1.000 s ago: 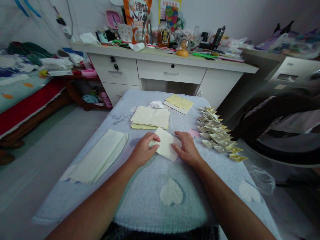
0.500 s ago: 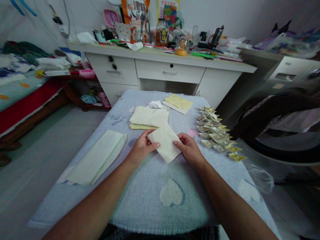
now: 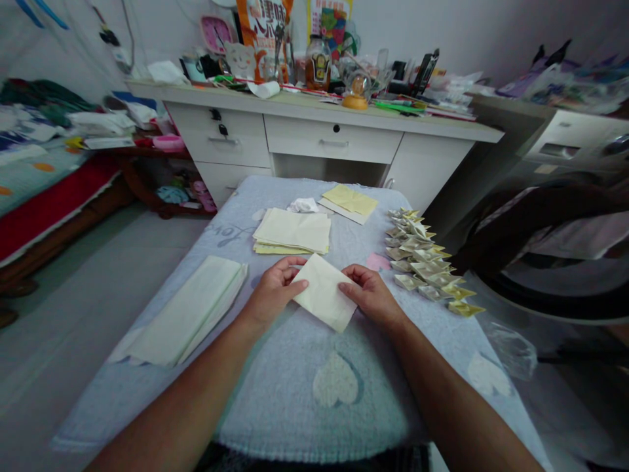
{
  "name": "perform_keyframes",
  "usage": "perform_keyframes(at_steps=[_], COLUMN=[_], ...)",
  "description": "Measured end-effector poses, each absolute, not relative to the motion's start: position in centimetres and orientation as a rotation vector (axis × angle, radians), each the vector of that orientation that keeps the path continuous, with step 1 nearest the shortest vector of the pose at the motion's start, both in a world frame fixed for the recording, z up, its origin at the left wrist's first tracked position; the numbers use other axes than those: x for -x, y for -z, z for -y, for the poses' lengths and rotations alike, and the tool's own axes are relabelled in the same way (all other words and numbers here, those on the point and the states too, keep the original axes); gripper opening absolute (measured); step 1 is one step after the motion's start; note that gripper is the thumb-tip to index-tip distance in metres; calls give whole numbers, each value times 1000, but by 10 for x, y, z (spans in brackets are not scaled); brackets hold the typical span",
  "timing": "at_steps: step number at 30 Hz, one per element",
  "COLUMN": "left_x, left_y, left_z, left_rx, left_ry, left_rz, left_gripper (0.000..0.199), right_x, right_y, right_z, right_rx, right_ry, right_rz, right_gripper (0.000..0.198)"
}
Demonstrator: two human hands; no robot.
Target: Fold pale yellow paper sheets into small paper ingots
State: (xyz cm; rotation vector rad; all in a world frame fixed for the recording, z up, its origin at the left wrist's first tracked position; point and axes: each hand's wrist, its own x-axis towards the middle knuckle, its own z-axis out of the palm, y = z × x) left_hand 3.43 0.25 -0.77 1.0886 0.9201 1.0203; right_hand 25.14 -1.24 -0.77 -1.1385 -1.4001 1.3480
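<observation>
Between my two hands is a pale cream sheet of paper (image 3: 325,292), held at a slant above the cloth. My left hand (image 3: 278,285) pinches its left corner, thumb on top and fingers beneath. On the opposite edge, my right hand (image 3: 371,292) grips it the same way. Just beyond lies a stack of cream and yellow paper (image 3: 293,229). Rows of folded paper boats (image 3: 425,259) stand to the right of my right hand. A folded bundle of pale green paper (image 3: 189,311) rests left of my left hand.
A blue cloth (image 3: 275,393) with heart patterns covers the table. Toward its far side are a crumpled white tissue (image 3: 303,205) and yellow and white sheets (image 3: 350,200). Behind stands a cluttered white desk (image 3: 334,137); a washing machine (image 3: 565,151) is at the right.
The sheet in my hands has turned and moved slightly toward me, away from the stack. Both hands still hold it and have shifted only a little.
</observation>
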Motion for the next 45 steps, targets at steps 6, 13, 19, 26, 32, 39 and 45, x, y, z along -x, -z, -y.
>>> perform_keyframes(at_steps=[6,13,19,26,32,39,45], left_x=[-35,-37,-37,-36,-35,-34,-34], left_y=[10,15,12,9,9,11,10], left_z=[4,2,0,1,0,-1,-1], left_rx=[-1293,-1396,-1332,-1322,-1300,-1327,-1351], left_ry=[-737,-869,-925,-1001,-1016,-1036,-1033], left_rz=[-916,-1042,-1103,-1101,-1109,-1187,-1194], left_gripper=[62,45,24,24,30,26,26], right_x=[-257,-257,-256,-261,-261,-259,-258], right_y=[16,17,15,6,8,3,4], right_z=[6,6,7,9,8,10,10], right_rx=[1307,1362,1244,1120,1106,1172,1183], right_ry=[-1066,-1037,-1194,-1492,-1490,-1456,-1451], right_rz=[1429,1530,1453,1209,1211,1186,1165], right_gripper=[37,33,40,36,32,35,36])
